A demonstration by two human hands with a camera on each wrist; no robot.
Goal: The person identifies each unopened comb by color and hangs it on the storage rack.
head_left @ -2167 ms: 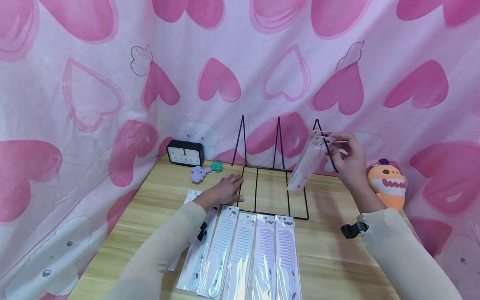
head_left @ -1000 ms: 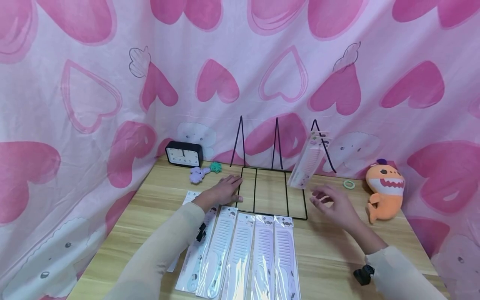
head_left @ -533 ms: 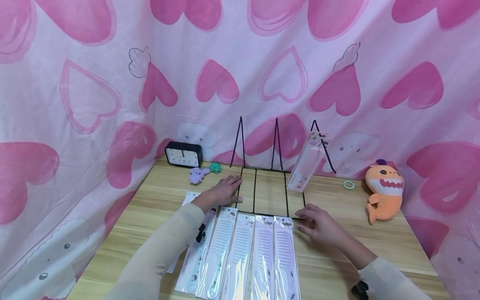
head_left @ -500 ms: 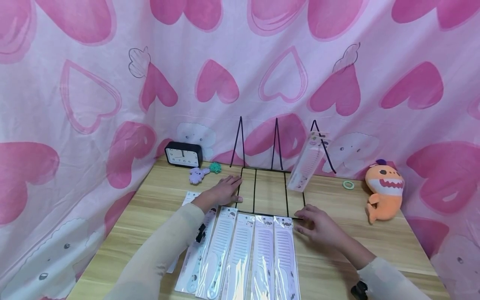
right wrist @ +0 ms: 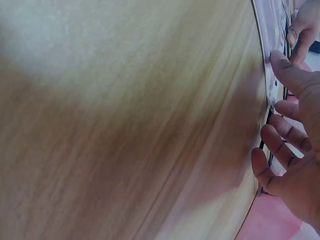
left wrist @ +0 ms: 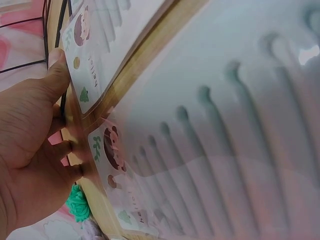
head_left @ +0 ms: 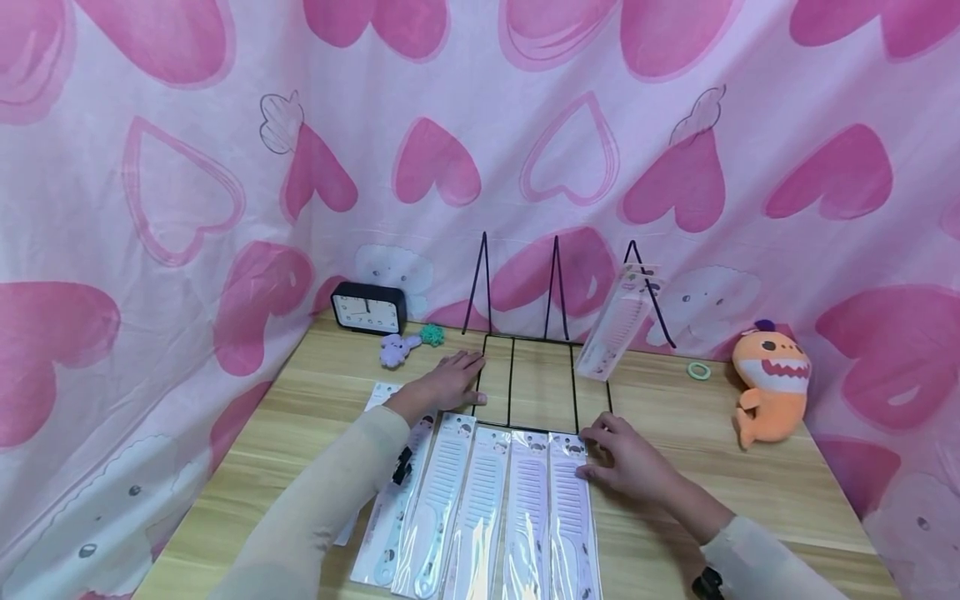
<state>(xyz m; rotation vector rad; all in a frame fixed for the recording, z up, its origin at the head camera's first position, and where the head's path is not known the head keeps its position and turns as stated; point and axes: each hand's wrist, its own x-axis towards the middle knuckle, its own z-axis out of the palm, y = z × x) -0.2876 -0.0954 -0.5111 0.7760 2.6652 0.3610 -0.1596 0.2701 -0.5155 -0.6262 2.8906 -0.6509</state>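
Observation:
My left hand (head_left: 450, 382) rests, fingers extended, on the left side of the black wire rack's base (head_left: 511, 379). In the left wrist view its thumb lies beside the tops of the bagged combs (left wrist: 200, 150). At the right end of the row, my right hand (head_left: 622, 454) touches the top corner of a bagged purple comb (head_left: 572, 500) with thumb and index finger. The right wrist view shows the thumb on the pack's edge and the other fingers (right wrist: 280, 150) loosely spread. One packaged comb (head_left: 617, 325) hangs from the rack's right prong.
More packaged combs (head_left: 480, 500) lie side by side in front of the rack, the leftmost partly hidden under my left forearm. Behind stand a black clock (head_left: 368, 308), a purple toy (head_left: 395, 350) and a green ball (head_left: 432, 334). Rightward are a pale ring (head_left: 698, 371) and an orange plush (head_left: 772, 383).
My right hand has let go of the comb pack on the right prong and come down to the rightmost purple comb on the table. The left hand has stayed in place.

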